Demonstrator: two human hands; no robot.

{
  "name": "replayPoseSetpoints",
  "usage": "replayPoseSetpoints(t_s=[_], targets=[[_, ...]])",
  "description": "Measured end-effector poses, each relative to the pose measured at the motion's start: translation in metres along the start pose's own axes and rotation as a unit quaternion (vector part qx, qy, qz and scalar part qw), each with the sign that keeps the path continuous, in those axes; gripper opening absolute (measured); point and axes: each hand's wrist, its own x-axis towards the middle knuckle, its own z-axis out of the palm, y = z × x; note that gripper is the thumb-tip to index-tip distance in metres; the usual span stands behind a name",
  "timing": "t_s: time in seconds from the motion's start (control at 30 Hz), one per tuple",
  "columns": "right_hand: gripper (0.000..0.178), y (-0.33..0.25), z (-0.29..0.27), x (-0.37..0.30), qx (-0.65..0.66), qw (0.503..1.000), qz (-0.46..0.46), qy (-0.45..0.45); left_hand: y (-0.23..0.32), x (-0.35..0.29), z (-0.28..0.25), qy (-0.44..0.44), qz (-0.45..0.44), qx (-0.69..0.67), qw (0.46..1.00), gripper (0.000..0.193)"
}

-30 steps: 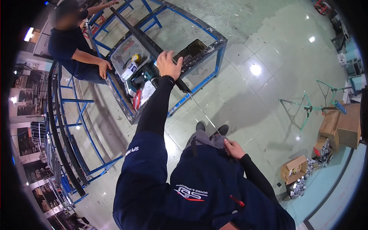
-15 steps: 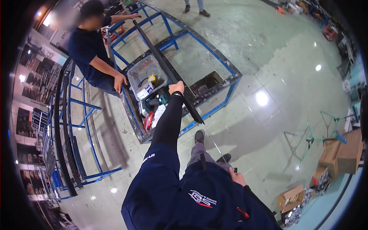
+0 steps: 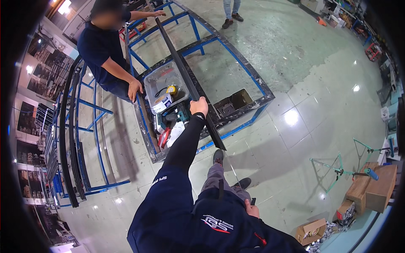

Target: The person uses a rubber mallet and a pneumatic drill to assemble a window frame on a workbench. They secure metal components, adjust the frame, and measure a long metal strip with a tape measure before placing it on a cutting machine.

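Note:
My left hand is closed around a long black metal profile, which lies slanting across a blue-framed workbench. The profile's near end juts past the bench's front edge. Close to my waist, my right hand has its fingers curled; a small dark thing shows at it, too small to name. Left of the profile, a clear plastic bin holds a yellow tape measure and a white box. Beside my left forearm lie a teal power drill and a red-handled tool.
A co-worker stands at the bench's left side, one hand on its edge, the other by the profile's far end. Blue racks with black profiles stand left. Green stands and cardboard boxes are at right; another person's legs show behind.
The thin shiny strip that ran from the profile's near end to my right hand no longer shows there. My right hand sits lower, nearer my body. My left hand keeps its grip.

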Motion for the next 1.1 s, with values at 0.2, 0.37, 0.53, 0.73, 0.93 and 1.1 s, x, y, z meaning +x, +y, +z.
replayPoseSetpoints(t_s=[0.2,0.37,0.53,0.73,0.93,1.1], targets=[[0.078,-0.012,0.005,0.006,0.016,1.000,-0.018,0.015,0.004,-0.001,0.003,0.003,0.005,-0.007,1.000,0.062],[0.078,-0.013,0.013,0.007,0.032,0.999,-0.003,0.017,0.000,-0.005,0.003,0.002,0.006,-0.002,1.000,0.060],[0.077,-0.023,0.009,0.009,0.026,1.000,-0.018,0.002,0.010,-0.003,0.001,-0.001,0.007,0.003,1.000,0.058],[0.075,-0.020,0.002,-0.005,0.011,1.000,-0.027,-0.010,0.010,-0.004,-0.004,0.005,-0.015,-0.014,1.000,0.056],[0.076,-0.007,0.018,-0.005,0.002,1.000,-0.031,-0.001,0.017,-0.008,-0.002,0.023,-0.023,-0.022,0.999,0.058],[0.075,-0.006,0.013,-0.018,-0.004,0.999,-0.035,0.012,0.009,0.002,0.001,0.014,-0.005,-0.013,1.000,0.061]])
